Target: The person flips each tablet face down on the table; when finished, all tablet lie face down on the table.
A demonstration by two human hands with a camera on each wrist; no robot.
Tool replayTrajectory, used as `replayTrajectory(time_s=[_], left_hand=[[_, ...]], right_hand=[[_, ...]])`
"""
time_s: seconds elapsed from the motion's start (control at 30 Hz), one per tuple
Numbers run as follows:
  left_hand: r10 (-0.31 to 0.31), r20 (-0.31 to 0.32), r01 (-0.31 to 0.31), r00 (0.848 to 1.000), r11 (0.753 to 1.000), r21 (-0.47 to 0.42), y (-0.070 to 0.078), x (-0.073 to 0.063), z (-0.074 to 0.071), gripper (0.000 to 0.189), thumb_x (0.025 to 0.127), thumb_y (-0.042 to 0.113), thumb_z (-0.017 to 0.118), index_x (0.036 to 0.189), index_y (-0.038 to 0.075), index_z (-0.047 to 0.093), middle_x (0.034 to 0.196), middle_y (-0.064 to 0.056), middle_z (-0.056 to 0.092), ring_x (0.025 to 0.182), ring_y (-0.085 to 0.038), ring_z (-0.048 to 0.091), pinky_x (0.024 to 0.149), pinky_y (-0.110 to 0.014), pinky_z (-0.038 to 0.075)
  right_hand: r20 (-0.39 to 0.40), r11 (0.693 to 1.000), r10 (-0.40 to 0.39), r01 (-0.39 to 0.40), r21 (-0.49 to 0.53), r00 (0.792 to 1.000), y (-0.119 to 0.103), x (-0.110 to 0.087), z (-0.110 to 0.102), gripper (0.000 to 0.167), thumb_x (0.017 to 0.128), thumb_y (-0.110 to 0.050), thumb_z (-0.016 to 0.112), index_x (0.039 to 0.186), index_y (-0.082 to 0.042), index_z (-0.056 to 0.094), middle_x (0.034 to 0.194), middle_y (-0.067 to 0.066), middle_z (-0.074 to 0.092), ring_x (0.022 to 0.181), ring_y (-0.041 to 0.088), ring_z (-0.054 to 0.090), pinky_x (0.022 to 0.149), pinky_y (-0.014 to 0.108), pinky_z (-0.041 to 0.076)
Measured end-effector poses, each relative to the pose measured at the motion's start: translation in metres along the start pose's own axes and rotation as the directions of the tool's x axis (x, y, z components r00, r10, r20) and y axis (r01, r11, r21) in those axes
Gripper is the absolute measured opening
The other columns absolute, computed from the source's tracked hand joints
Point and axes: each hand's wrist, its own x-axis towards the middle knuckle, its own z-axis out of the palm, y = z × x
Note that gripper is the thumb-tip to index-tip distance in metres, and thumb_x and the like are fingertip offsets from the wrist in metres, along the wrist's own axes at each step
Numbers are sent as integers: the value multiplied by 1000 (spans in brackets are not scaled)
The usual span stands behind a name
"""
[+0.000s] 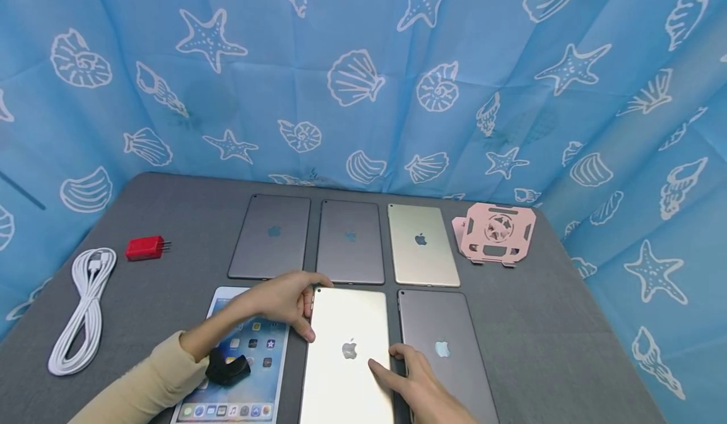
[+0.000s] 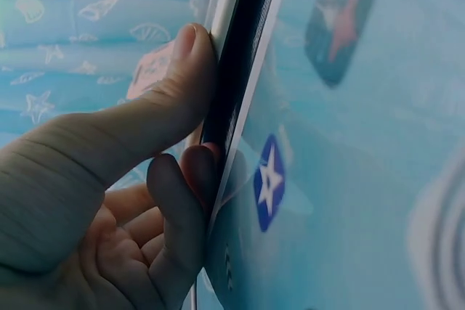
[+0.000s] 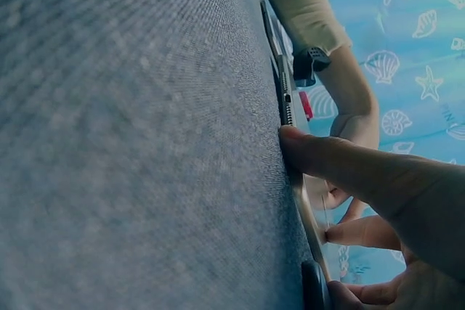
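Observation:
Between my hands lies a pale gold tablet (image 1: 341, 386), back up, with a shiny apple logo. My left hand (image 1: 284, 299) is at its upper left corner, thumb along the left edge and index finger at the top edge. In the left wrist view the thumb (image 2: 190, 52) lies against the tablet's edge, with the other fingers bent below. My right hand (image 1: 423, 383) holds the right side, thumb over the back and fingers by the edge. A lit tablet (image 1: 250, 348) showing app icons sits under my left forearm. To the right is a grey tablet (image 1: 449, 342).
Behind are two grey tablets (image 1: 271, 247) (image 1: 350, 253) and another gold tablet (image 1: 423, 257), backs up. A pink folding stand (image 1: 495, 231) stands at back right. On the left lie a red charger plug (image 1: 144, 248) and a coiled white cable (image 1: 85, 313). A blue curtain (image 1: 363, 33) hangs behind the table.

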Motion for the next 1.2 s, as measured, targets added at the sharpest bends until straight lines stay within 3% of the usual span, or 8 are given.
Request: replayTrajectory(time_s=[0.03,0.23,0.47,0.73,1.03,1.2], left_hand=[[0,-5,0,1000,1000,15,1,0,0,94,65,20,98,144,-1,52,68,6,63,57,-7,59,67,-22,54],[5,-27,-3,1000,997,77,4,1,2,92,65,21,98,143,1,54,63,8,59,55,-5,54,66,-21,51],[19,-31,-15,999,990,140,2,0,4,87,65,28,98,139,5,58,58,11,52,50,-2,44,59,-20,43],[26,-29,-22,999,991,135,0,1,6,86,65,26,98,138,5,58,58,11,52,50,-2,44,56,-20,42],[51,-45,-44,998,989,142,-2,1,8,86,64,26,98,137,4,59,58,11,51,50,-1,44,55,-19,42],[59,-47,-52,997,989,140,-3,2,7,86,64,26,98,137,4,59,58,10,52,50,-1,45,55,-19,43]], right_hand=[[-30,992,95,-92,83,995,-3,1,2,78,92,-53,68,136,7,46,137,30,39,128,44,39,103,74,35],[-29,968,217,-211,136,976,-5,-1,2,87,89,-62,68,140,4,42,142,30,35,128,47,41,99,71,41],[4,966,193,-191,176,981,-3,-3,2,88,90,-59,69,144,4,38,144,33,29,127,49,39,89,70,50],[-39,972,212,-207,109,976,-3,-3,3,89,87,-66,67,142,1,43,142,28,36,126,44,42,96,70,44],[-17,963,218,-212,168,976,-2,-3,4,89,88,-62,69,144,0,39,142,32,29,121,45,42,82,66,54],[-19,961,224,-218,170,974,-3,-3,4,88,89,-61,69,144,1,40,143,32,29,121,47,42,82,68,53]])
